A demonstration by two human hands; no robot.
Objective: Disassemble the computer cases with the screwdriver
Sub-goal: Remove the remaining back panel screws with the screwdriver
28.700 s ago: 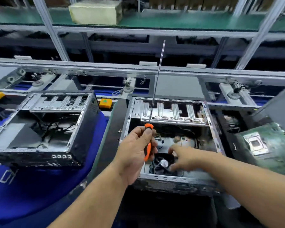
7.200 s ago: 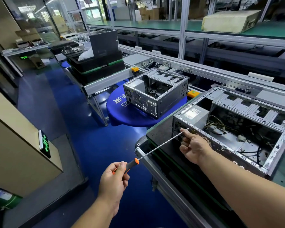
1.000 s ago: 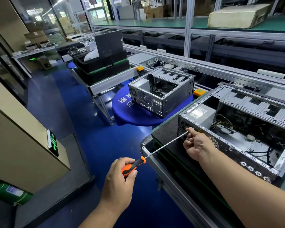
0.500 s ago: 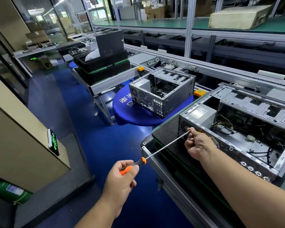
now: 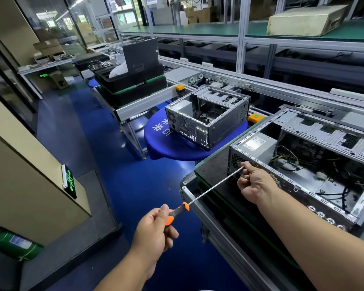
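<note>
An open computer case (image 5: 315,164) lies on the dark bench at the right, its rear panel facing me and its power supply (image 5: 259,144) in the near left corner. My left hand (image 5: 153,234) grips the orange and black handle of a long screwdriver (image 5: 212,189). The thin shaft runs up and right to the case's rear panel. My right hand (image 5: 255,182) pinches the shaft near its tip, right against the panel by the power supply; the tip itself is hidden behind the fingers. A second open case (image 5: 208,116) sits on a blue round table (image 5: 166,143) farther back.
Black trays (image 5: 132,85) with a dark panel stand on a metal frame at the back left. A conveyor line (image 5: 282,87) runs behind both cases. A beige cabinet (image 5: 25,175) is at my left, and a green cylinder (image 5: 13,245) lies on the floor. Blue floor (image 5: 114,164) lies between.
My left hand has shifted slightly on the screwdriver handle over the last second, while the shaft tip and my right hand stay at the same spot on the rear panel.
</note>
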